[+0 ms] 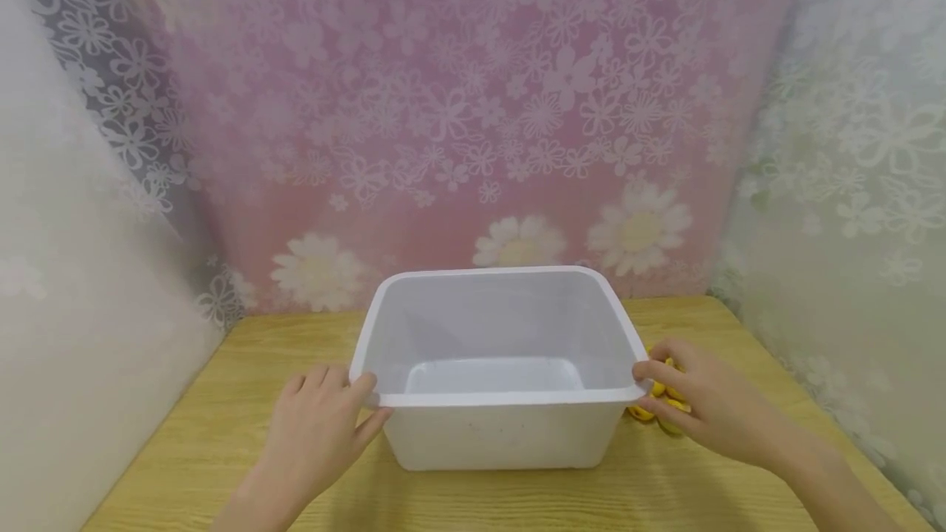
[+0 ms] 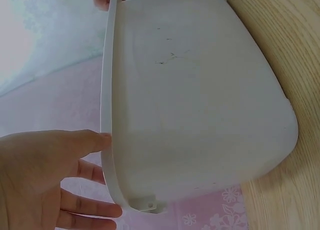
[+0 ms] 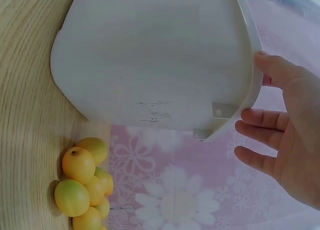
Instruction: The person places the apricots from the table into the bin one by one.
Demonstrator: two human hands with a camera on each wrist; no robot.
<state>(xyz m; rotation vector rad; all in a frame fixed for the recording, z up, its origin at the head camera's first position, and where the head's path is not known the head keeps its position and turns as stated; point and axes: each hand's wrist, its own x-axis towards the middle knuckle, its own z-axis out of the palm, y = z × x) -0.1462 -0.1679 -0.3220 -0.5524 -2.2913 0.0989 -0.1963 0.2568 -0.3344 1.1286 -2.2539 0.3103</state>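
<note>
A white plastic tub (image 1: 502,440) stands upright on the wooden table, its inside bare down to the floor in the head view. At the near left corner of its rim, my left hand (image 1: 314,425) pinches the edge between thumb and fingers. My right hand (image 1: 705,405) grips the near right corner the same way. The left wrist view shows the left thumb (image 2: 95,141) on the rim's outer side. In the right wrist view, the right thumb (image 3: 272,65) presses the rim and the other fingers lie behind or beside the corner. Dark scuffs mark the tub wall.
Several round yellow-orange fruits (image 3: 79,165) lie on the table right of the tub, partly hidden by the right hand in the head view. The wood-grain table (image 1: 185,425) is bounded by a pink floral backdrop (image 1: 443,146) and pale side walls (image 1: 850,228).
</note>
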